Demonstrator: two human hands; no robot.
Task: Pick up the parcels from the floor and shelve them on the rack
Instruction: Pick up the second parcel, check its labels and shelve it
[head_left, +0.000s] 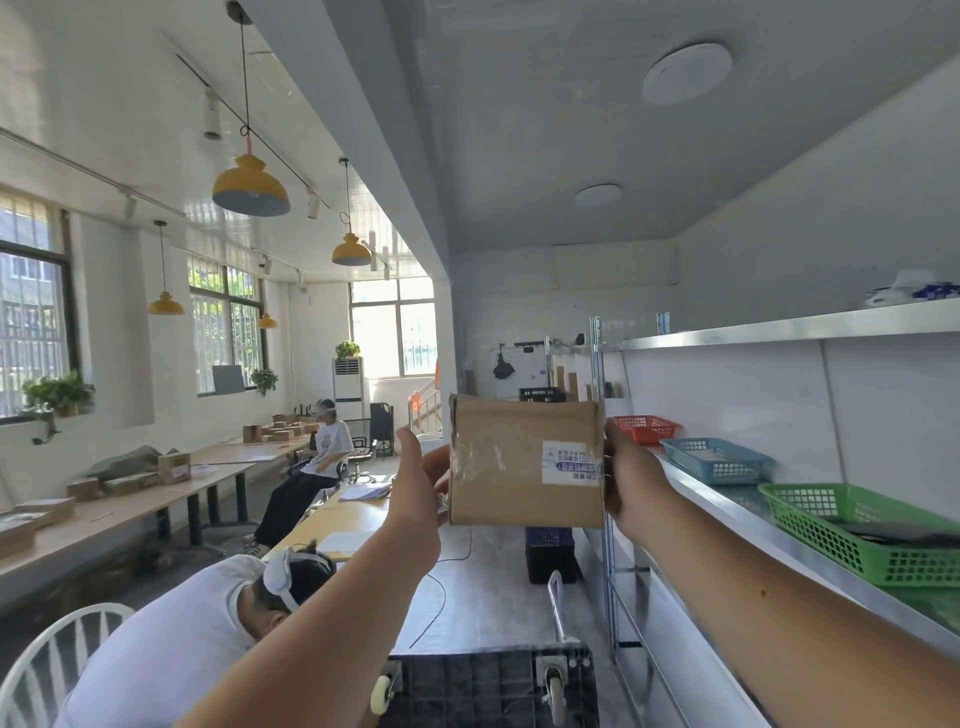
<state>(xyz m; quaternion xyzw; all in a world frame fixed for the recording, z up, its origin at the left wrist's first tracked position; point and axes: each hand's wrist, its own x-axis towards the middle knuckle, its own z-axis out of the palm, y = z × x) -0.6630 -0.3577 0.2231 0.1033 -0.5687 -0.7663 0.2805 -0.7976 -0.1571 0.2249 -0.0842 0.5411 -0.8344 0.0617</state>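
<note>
I hold a brown cardboard parcel (524, 462) up at chest height in front of me, its white label facing me. My left hand (415, 488) presses its left side with the thumb raised. My right hand (631, 478) grips its right edge. The metal rack (727, 499) runs along the right wall, and the parcel hangs just left of its middle shelf.
On the rack shelf stand a red basket (647, 428), a blue basket (714, 460) and a green basket (862, 530). An upturned black trolley (493, 686) lies below my arms. A person (208, 634) bends over at lower left, another person (317, 462) sits at the long tables.
</note>
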